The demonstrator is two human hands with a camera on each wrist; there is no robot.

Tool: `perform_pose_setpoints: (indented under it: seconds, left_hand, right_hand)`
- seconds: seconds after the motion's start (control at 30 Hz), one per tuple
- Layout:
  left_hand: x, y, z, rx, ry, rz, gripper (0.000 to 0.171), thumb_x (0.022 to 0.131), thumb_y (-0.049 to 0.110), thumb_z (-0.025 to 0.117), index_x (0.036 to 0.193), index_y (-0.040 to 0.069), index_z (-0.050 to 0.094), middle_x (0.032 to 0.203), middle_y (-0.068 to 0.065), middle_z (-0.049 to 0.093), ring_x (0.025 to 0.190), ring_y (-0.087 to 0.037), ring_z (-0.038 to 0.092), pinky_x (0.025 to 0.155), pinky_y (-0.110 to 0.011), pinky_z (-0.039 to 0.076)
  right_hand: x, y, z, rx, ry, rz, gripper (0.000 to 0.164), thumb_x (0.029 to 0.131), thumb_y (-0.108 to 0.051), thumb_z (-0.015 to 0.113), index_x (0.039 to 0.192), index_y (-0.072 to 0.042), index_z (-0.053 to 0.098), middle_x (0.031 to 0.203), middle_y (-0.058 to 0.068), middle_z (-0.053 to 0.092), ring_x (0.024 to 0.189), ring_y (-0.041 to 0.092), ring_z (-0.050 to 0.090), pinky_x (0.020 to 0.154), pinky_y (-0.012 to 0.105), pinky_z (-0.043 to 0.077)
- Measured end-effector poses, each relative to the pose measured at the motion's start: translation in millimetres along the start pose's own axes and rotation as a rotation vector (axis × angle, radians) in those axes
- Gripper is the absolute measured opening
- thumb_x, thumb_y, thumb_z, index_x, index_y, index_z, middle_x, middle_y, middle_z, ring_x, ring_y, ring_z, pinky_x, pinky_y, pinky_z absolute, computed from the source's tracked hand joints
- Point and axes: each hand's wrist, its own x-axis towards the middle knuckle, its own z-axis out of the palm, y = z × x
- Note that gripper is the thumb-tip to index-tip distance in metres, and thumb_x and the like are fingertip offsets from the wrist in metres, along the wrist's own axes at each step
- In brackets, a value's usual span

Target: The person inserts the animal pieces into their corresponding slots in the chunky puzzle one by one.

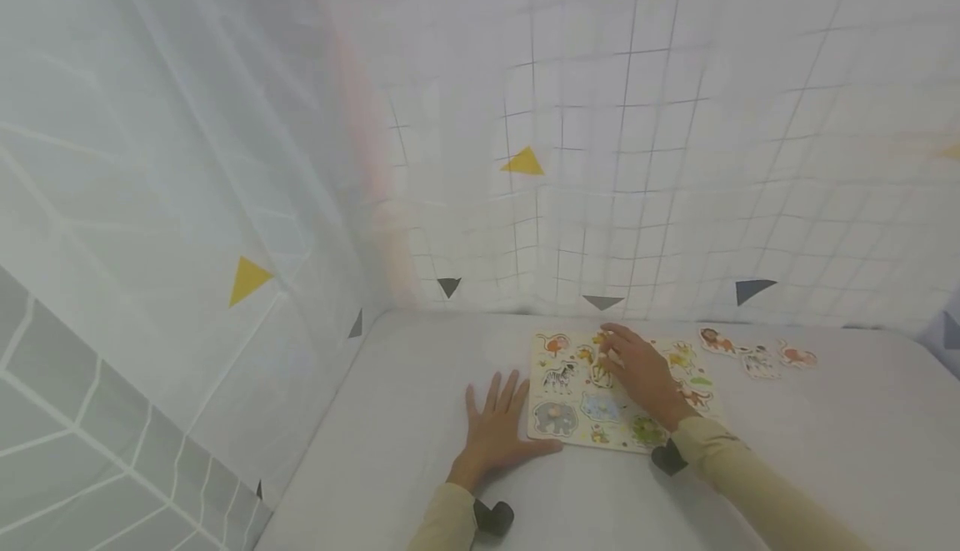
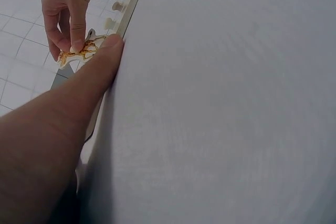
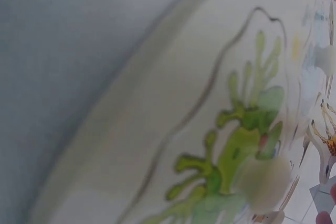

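A wooden animal puzzle board (image 1: 621,433) lies on the white table. My right hand (image 1: 641,374) reaches over its middle and pinches a giraffe puzzle piece (image 2: 86,51) by its knob; the left wrist view shows the piece tilted above the board. Beside the board's left edge, my left hand (image 1: 495,426) rests flat with fingers spread, its thumb at the front edge. Zebra (image 1: 558,378), elephant (image 1: 556,419) and hippo (image 1: 601,407) pieces sit on the board. A green animal piece (image 3: 231,156) with a pale knob fills much of the right wrist view.
Right of the board, a lion piece (image 1: 717,341), another zebra piece (image 1: 760,363) and a monkey piece (image 1: 797,356) lie on the table (image 1: 375,451). Pale sheeting with grid lines and triangles (image 1: 592,226) stands behind and at the left.
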Motion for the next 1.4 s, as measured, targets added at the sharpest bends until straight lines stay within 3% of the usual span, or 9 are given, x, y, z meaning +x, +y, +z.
perform_pose_setpoints:
  seconds: [0.4,0.63,0.9,1.03,1.23,1.4]
  left_hand:
    - [-0.4,0.4,1.7,0.013,0.019,0.005,0.116,0.076,0.090,0.057,0.165,0.025,0.022,0.176,0.001,0.014,0.165,-0.031,0.009,0.127,-0.073,0.000]
    - [0.8,-0.9,3.2,-0.021,0.031,0.013,0.117,0.075,0.091,0.058,0.165,0.024,0.023,0.176,-0.001,0.015,0.164,-0.032,0.009,0.126,-0.073,-0.003]
    - [2.8,-3.3,9.1,0.028,0.030,0.004,0.117,0.075,0.093,0.054,0.165,0.027,0.020,0.176,0.003,0.012,0.165,-0.029,0.006,0.127,-0.072,-0.001]
    - [2.4,-3.9,8.1,0.036,0.022,-0.004,0.116,0.075,0.093,0.054,0.166,0.028,0.020,0.176,0.004,0.011,0.165,-0.028,0.006,0.127,-0.073,-0.001]
    - [1.0,-3.4,7.4,0.021,0.024,0.003,0.116,0.075,0.092,0.054,0.165,0.027,0.021,0.176,0.002,0.012,0.165,-0.029,0.007,0.126,-0.073,-0.002]
    - [0.4,-1.5,5.0,0.008,0.026,0.010,0.116,0.076,0.091,0.056,0.165,0.025,0.022,0.176,0.000,0.014,0.165,-0.031,0.008,0.126,-0.074,-0.002]
  right_hand:
    - [2.8,4.4,4.0,-0.009,-0.037,0.023,0.005,0.094,-0.008,0.074,0.096,-0.009,0.069,0.145,0.016,0.061,0.120,0.039,0.066,0.088,0.052,0.061]
    - [1.6,3.3,2.4,-0.007,-0.084,0.047,0.007,0.095,-0.011,0.072,0.100,-0.008,0.068,0.147,0.018,0.060,0.134,0.043,0.057,0.102,0.058,0.055]
    - [0.0,6.1,4.4,-0.018,-0.092,0.044,0.008,0.097,-0.013,0.071,0.103,-0.008,0.069,0.146,0.019,0.060,0.133,0.044,0.058,0.100,0.057,0.056]
    - [-0.5,5.1,5.7,0.024,-0.125,0.090,0.010,0.099,-0.016,0.068,0.106,-0.009,0.068,0.146,0.019,0.060,0.135,0.044,0.057,0.104,0.059,0.054]
    - [-3.8,3.0,11.5,0.095,-0.166,0.142,0.020,0.099,-0.016,0.068,0.117,-0.008,0.070,0.125,0.015,0.073,0.119,0.039,0.067,0.099,0.057,0.056]
    - [-5.0,5.3,15.9,0.057,-0.164,0.132,0.022,0.097,-0.016,0.070,0.118,-0.009,0.070,0.117,0.012,0.076,0.109,0.033,0.071,0.091,0.053,0.059]
